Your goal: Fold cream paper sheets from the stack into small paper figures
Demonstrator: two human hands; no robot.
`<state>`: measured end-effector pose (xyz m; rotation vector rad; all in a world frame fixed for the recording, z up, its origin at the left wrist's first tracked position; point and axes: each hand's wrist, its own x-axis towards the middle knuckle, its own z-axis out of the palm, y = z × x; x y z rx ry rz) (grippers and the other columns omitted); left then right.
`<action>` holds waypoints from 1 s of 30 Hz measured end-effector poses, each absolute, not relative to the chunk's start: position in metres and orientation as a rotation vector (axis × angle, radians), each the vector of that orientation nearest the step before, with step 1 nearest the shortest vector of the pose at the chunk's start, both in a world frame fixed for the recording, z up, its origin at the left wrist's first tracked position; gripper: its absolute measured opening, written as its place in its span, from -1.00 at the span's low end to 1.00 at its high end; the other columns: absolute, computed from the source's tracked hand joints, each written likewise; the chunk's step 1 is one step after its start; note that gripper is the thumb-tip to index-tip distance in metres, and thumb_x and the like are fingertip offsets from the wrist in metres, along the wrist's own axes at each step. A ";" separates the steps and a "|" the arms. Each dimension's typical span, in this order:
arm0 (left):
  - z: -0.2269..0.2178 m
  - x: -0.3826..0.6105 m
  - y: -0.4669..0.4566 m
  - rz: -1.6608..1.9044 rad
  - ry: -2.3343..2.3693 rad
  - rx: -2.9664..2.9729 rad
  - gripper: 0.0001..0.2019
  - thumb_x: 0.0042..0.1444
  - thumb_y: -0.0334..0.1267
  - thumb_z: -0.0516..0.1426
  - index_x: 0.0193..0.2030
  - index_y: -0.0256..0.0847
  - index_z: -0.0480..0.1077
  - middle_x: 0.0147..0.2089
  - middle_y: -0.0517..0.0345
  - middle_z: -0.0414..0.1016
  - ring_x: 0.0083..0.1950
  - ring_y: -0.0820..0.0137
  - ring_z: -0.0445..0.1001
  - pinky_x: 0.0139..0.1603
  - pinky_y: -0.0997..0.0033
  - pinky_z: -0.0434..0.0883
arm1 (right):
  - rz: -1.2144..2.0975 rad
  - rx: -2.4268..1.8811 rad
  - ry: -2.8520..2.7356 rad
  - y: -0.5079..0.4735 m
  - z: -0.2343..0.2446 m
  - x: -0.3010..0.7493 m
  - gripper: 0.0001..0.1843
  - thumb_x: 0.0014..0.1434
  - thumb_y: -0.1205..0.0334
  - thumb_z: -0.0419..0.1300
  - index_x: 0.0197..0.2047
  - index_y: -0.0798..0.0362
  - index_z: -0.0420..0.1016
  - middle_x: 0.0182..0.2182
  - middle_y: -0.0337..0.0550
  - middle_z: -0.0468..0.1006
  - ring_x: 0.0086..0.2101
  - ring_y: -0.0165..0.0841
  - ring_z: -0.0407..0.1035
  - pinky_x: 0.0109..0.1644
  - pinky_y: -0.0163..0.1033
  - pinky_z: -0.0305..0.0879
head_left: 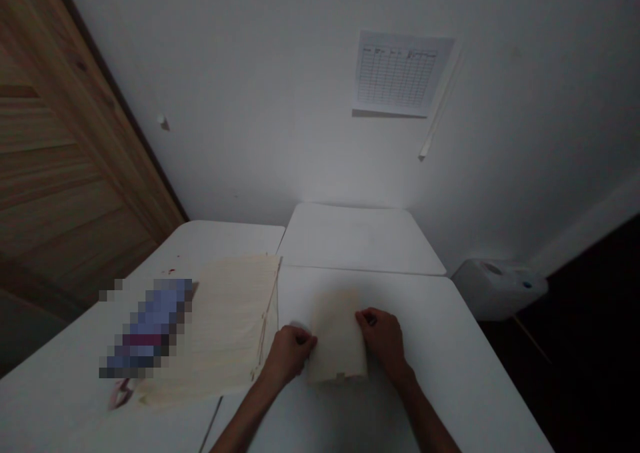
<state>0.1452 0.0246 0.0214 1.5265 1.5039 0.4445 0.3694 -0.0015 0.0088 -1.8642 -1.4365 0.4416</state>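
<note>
**At the white table (425, 333): folded cream sheet (337, 336) between both hands**

Sheet lies on the tabletop. Left hand (290, 356) and right hand (383, 339) flank it, fingers (311, 341) curled, tips at its side edges; whether either hand grips it cannot be determined. Larger stack of cream sheets (220, 326) lies near the left hand, beside a pixelated object (147, 326).

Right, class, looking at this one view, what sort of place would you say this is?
Probably a plain indoor workroom, though I can't be certain. It shows white-topped tables pushed together, a printed grid chart fixed to a bare white wall, and a wooden door alongside.
</note>
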 end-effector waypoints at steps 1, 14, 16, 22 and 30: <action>0.022 0.146 0.025 0.434 1.509 1.536 -0.69 0.04 -0.17 0.13 -0.65 -0.24 0.35 -0.78 0.29 0.22 -0.74 0.47 0.25 -0.70 0.52 0.14 | 0.386 -1.900 -1.467 -0.001 0.008 0.370 -0.72 0.14 0.01 0.15 -0.41 -0.07 0.62 -0.45 -0.13 0.62 -0.43 -0.24 0.48 -0.32 -0.21 0.30; 0.028 0.149 0.027 0.357 1.532 1.545 -0.68 0.07 -0.22 0.11 -0.66 -0.26 0.36 -0.78 0.26 0.23 -0.75 0.46 0.24 -0.72 0.51 0.15 | 0.225 -1.456 -2.028 0.011 -0.004 0.402 -0.75 0.24 0.36 0.08 -0.26 -0.01 0.59 -0.28 -0.19 0.63 -0.25 -0.32 0.43 -0.11 -0.25 0.32; 0.029 0.148 0.026 0.358 1.529 1.544 -0.68 0.08 -0.22 0.10 -0.67 -0.26 0.35 -0.78 0.26 0.22 -0.76 0.46 0.23 -0.73 0.52 0.15 | 0.246 -1.466 -2.049 0.010 -0.001 0.405 -0.76 0.22 0.36 0.09 -0.25 -0.03 0.60 -0.28 -0.21 0.63 -0.26 -0.32 0.42 -0.13 -0.25 0.32; 0.023 0.146 0.028 0.358 1.511 1.544 -0.66 0.08 -0.20 0.08 -0.66 -0.26 0.36 -0.78 0.24 0.24 -0.77 0.46 0.25 -0.76 0.53 0.14 | 0.330 -1.481 -2.193 0.001 0.012 0.415 -0.77 0.15 0.19 0.23 -0.09 -0.13 0.57 -0.15 -0.23 0.62 -0.17 -0.25 0.40 -0.10 -0.20 0.34; 0.016 0.140 0.023 0.340 1.481 1.522 -0.67 0.08 -0.12 0.09 -0.61 -0.27 0.39 -0.78 0.24 0.24 -0.76 0.45 0.27 -0.78 0.55 0.12 | 0.316 -1.461 -2.226 -0.008 0.015 0.418 -0.69 0.06 0.09 0.33 -0.09 -0.10 0.58 -0.03 -0.20 0.56 -0.10 -0.20 0.38 -0.03 -0.14 0.35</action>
